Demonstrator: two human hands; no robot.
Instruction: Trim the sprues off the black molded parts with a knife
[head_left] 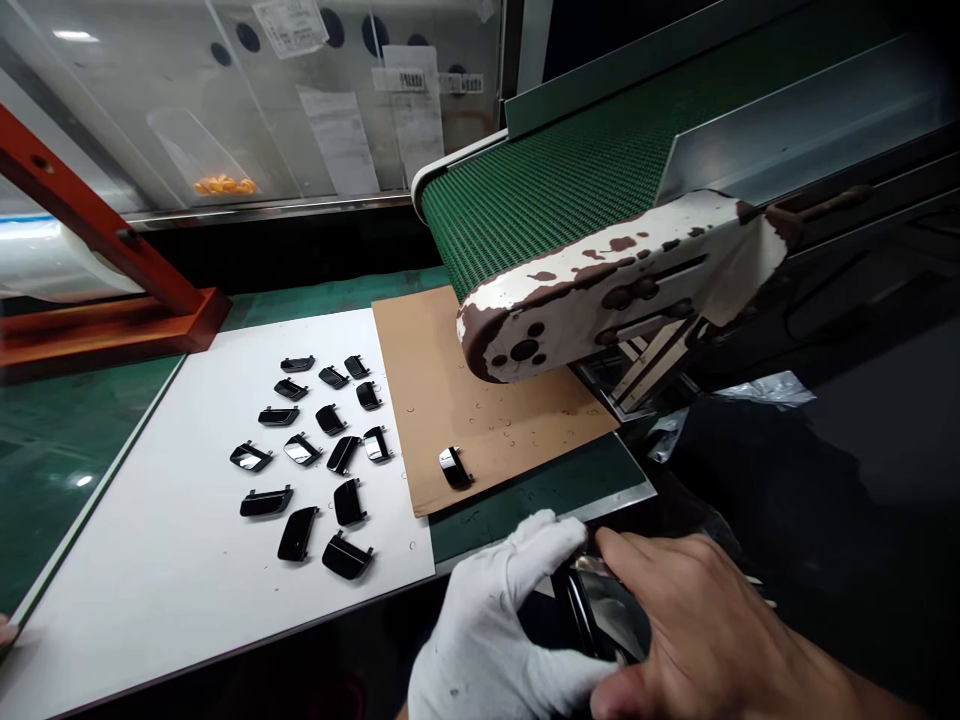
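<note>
Gloved left hand [502, 625] curled on a glossy black part [596, 612], bare right hand [701, 625] gripping it too, part's outline mostly hidden

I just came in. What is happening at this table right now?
A person holds a shiny black plastic part at the near edge of the table, between the left hand, which wears a white glove, and the bare right hand. About fifteen similar black pieces lie spread on the white sheet. One single piece lies on the brown cardboard, below the end of the green conveyor belt.
</note>
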